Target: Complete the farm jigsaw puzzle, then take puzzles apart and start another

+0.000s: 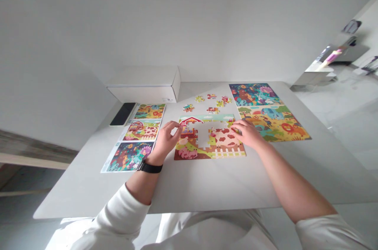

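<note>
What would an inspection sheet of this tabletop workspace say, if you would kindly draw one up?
Surface: pale grey rectangular tabletop.
Job's things: partly assembled colourful cardboard farm jigsaw puzzle, gap at its middle; small loose coloured jigsaw pieces beyond it.
Clutter: white cardboard box; black smartphone; three printed picture sheets; assembled colourful animal jigsaw puzzle.
Hands: left hand, with black wristband, and right hand both rest on the farm puzzle; any held piece cannot be told.
Cables: nothing seen.
Surroundings: pale grey wall; glossy pale floor.
</note>
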Tool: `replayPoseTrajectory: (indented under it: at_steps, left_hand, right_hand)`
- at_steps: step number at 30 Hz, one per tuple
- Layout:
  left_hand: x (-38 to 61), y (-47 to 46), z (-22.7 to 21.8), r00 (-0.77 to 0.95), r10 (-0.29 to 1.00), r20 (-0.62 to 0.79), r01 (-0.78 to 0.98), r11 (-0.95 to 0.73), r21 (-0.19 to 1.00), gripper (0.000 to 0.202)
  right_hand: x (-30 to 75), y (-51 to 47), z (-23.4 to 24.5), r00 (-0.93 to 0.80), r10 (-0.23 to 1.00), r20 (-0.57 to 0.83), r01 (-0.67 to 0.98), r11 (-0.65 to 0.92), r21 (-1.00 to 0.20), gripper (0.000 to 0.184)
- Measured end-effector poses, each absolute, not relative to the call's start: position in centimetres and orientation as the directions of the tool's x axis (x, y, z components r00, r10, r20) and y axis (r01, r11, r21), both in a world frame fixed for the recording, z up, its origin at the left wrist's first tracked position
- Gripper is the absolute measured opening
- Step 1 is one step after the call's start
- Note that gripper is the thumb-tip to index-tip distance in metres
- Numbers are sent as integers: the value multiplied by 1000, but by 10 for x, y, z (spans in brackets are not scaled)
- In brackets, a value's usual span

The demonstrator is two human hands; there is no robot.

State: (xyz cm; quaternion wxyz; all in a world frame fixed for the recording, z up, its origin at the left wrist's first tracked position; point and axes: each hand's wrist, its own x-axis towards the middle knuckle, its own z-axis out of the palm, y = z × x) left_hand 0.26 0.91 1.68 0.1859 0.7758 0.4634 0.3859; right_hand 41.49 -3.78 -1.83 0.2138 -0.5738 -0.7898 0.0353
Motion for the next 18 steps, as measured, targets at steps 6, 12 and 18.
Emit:
replayPoseTrajectory:
  at_steps: [6,12,18]
  left_hand:
    - [1,9,15,233,885,404,566,-461,684,38]
    - [5,6,16,249,896,369,557,-444,702,41]
    - [7,5,15,264,892,367,526,-452,720,45]
  right_hand:
    - [412,-41,-19,-239,915,324,887,341,-310,21]
    - [412,-41,-18,-242,914,326,877,350,-330,20]
    - [415,-36,-9,-170,911,376,848,330,-415,23]
